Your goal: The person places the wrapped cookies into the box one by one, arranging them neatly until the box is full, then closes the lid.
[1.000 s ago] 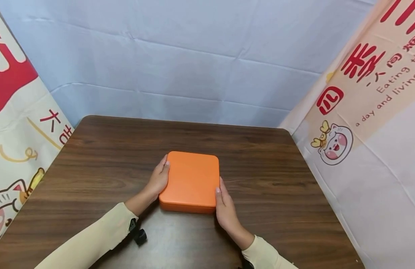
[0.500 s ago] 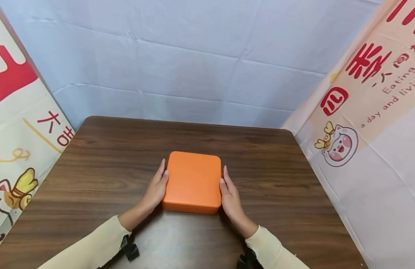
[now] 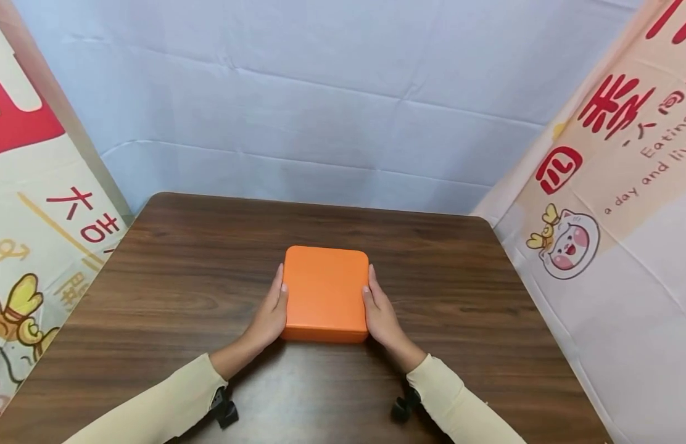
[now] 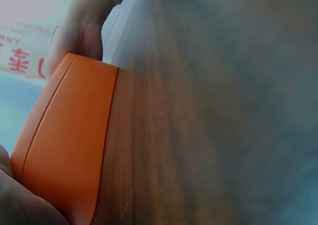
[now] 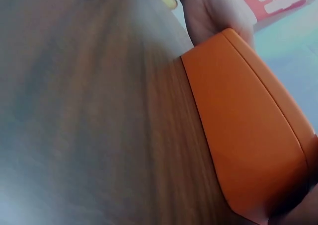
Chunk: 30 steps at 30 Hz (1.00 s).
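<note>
An orange box (image 3: 327, 288), square with rounded corners, sits near the middle of the table between both hands. A thin seam runs along its side below the top, seen in both wrist views. My left hand (image 3: 271, 312) lies along its left side, fingers straight and pointing away, thumb at the upper edge. On the opposite side my right hand (image 3: 380, 312) presses the same way, fingers extended and thumb near the top edge. In the left wrist view the box's front side (image 4: 74, 135) stands close to the wood surface. Fingertips under or behind the box are hidden.
The dark wood table (image 3: 210, 259) has rounded far corners. A pale blue cloth (image 3: 298, 92) hangs behind it. Printed banners stand at the left (image 3: 54, 216) and the right (image 3: 626, 246). Black wrist-camera mounts sit under both cream sleeves (image 3: 171, 394).
The box now faces the viewer a little straighter and lies slightly farther away. Both hands loosened along its sides, then moved in against them. The head view shifted slightly left.
</note>
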Each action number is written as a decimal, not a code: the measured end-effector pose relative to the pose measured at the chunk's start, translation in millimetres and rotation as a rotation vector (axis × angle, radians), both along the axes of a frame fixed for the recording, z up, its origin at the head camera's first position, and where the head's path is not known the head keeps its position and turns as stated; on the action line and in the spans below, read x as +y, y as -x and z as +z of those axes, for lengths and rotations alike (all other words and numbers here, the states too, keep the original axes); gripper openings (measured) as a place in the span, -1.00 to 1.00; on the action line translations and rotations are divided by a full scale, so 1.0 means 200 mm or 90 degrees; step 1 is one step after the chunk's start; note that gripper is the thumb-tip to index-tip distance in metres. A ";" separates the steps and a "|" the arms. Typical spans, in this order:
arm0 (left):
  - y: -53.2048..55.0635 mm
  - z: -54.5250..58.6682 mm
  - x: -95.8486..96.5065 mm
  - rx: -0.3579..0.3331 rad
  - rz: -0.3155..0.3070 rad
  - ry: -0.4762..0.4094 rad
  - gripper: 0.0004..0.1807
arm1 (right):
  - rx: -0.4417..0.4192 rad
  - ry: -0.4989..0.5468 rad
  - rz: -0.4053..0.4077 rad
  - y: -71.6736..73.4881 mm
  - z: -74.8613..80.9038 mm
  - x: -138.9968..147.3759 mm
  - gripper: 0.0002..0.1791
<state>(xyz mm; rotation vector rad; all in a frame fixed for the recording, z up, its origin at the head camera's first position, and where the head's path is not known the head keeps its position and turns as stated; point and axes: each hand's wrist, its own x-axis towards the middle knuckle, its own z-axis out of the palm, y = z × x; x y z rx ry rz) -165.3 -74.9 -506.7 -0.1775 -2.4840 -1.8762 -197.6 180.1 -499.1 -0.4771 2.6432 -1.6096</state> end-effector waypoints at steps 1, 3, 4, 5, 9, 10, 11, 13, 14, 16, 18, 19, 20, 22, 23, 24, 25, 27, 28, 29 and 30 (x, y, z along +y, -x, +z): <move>0.01 0.00 0.00 0.001 0.004 0.001 -0.38 | 0.002 -0.001 0.003 0.02 0.00 0.00 -0.38; 0.05 -0.01 0.00 0.004 0.009 0.001 -0.38 | 0.004 -0.008 0.003 0.05 -0.01 -0.01 -0.38; 0.06 -0.01 0.00 0.008 0.011 0.002 -0.38 | 0.002 -0.014 0.000 0.07 -0.01 -0.01 -0.38; 0.08 -0.01 0.00 0.009 0.010 0.002 -0.39 | -0.001 -0.017 -0.003 0.08 -0.01 -0.02 -0.38; 0.12 -0.02 -0.01 0.009 0.017 0.005 -0.39 | -0.012 -0.031 -0.014 0.12 -0.03 -0.03 -0.38; 0.12 -0.02 -0.01 0.007 0.019 0.007 -0.39 | -0.016 -0.033 -0.016 0.12 -0.03 -0.04 -0.38; 0.12 -0.02 -0.01 0.003 0.022 0.009 -0.39 | -0.020 -0.034 -0.018 0.13 -0.03 -0.04 -0.38; 0.13 -0.02 -0.01 -0.002 0.022 0.010 -0.39 | -0.026 -0.039 -0.021 0.13 -0.03 -0.04 -0.38; 0.13 -0.02 -0.01 -0.003 0.022 0.013 -0.39 | -0.030 -0.038 -0.021 0.14 -0.03 -0.04 -0.38; 0.14 -0.02 -0.01 -0.005 0.018 0.016 -0.39 | -0.029 -0.042 -0.020 0.15 -0.03 -0.04 -0.37; 0.16 0.00 -0.02 -0.009 0.010 0.022 -0.38 | -0.026 -0.046 -0.019 0.16 -0.02 -0.04 -0.37; 0.17 0.00 -0.02 -0.013 0.007 0.027 -0.38 | -0.023 -0.050 -0.020 0.17 -0.02 -0.04 -0.37; 0.18 0.02 -0.03 -0.027 0.006 0.031 -0.38 | -0.021 -0.058 -0.019 0.18 -0.01 -0.04 -0.37; 0.20 0.04 -0.04 -0.068 0.004 0.019 -0.37 | -0.030 -0.067 -0.024 0.19 0.00 -0.04 -0.36; 0.21 0.05 -0.06 -0.091 0.009 0.010 -0.37 | -0.045 -0.067 -0.027 0.20 0.01 -0.04 -0.36; 0.23 0.07 -0.07 -0.118 0.015 0.002 -0.37 | -0.061 -0.068 -0.030 0.21 0.02 -0.04 -0.36; 0.24 0.09 -0.09 -0.145 0.020 -0.006 -0.37 | -0.079 -0.068 -0.031 0.21 0.03 -0.04 -0.35; 0.27 0.13 -0.13 -0.183 0.025 -0.013 -0.36 | -0.117 -0.061 -0.034 0.24 0.08 -0.03 -0.34; 0.28 0.16 -0.15 -0.189 0.026 -0.007 -0.35 | -0.130 -0.062 -0.035 0.25 0.10 -0.03 -0.34; 0.30 0.18 -0.18 -0.185 0.023 0.006 -0.35 | -0.132 -0.067 -0.034 0.27 0.13 -0.02 -0.33; 0.32 0.21 -0.21 -0.179 0.018 0.026 -0.35 | -0.130 -0.074 -0.033 0.29 0.17 -0.02 -0.33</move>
